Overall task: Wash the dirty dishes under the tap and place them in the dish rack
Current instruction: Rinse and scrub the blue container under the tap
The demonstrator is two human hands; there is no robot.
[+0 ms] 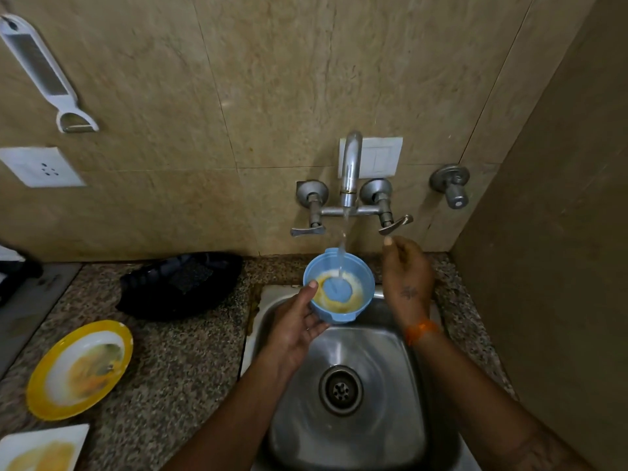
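My left hand (296, 320) grips a small blue bowl (353, 271) by its near-left rim, thumb inside, holding it above the steel sink (380, 436). Yellow residue coats the bowl's inside. Water runs from the tap (350, 164) into the bowl. My right hand (406, 271) hovers just below the tap's right lever (396, 225), fingers loosely curled and holding nothing. A dirty yellow-rimmed plate (80, 368) lies on the counter at left. A dirty white square plate (40, 448) sits at the bottom left corner.
A black dish rack (176, 285) stands on the granite counter (176, 368) left of the sink. A white grater and peeler (40, 73) hangs on the tiled wall above a socket (42, 168). A side wall (560, 266) closes in on the right.
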